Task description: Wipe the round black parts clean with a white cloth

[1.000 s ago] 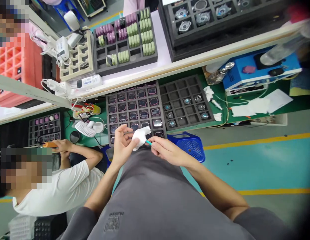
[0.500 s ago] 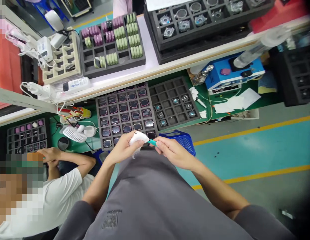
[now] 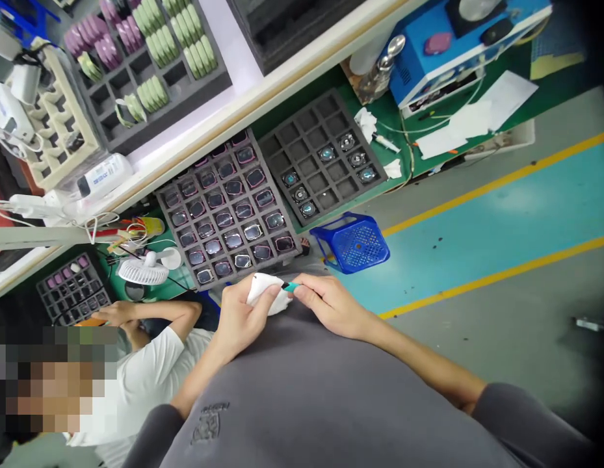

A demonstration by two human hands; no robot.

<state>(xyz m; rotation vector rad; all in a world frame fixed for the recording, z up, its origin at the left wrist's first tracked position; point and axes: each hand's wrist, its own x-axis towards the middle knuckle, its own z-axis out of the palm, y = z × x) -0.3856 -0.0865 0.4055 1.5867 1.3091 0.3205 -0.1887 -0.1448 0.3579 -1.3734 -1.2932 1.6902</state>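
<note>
My left hand (image 3: pixel 240 318) is closed on a white wiping cloth (image 3: pixel 265 286), bunched between thumb and fingers. A slim teal tool with a dark tip (image 3: pixel 290 286) is pinched in my right hand (image 3: pixel 331 302). Its tip meets the right side of the cloth, and most of it is hidden by the fingers, so its kind does not show. Both hands are close together in front of my grey shirt. Just beyond them lies a dark foam tray (image 3: pixel 211 211) with rows of watch cases with dark screens.
Another foam tray (image 3: pixel 302 156) holds several round watch parts. A blue plastic stool (image 3: pixel 357 244) stands on the floor to the right. At the left a co-worker in a white sleeve (image 3: pixel 153 364) sits near a small white fan (image 3: pixel 143 268). A blue machine (image 3: pixel 419 65) stands at the back right.
My view has turned and shifted, so the trays appear further left and more of the blue stool shows. Both hands still hold the cloth and the teal tool close together.
</note>
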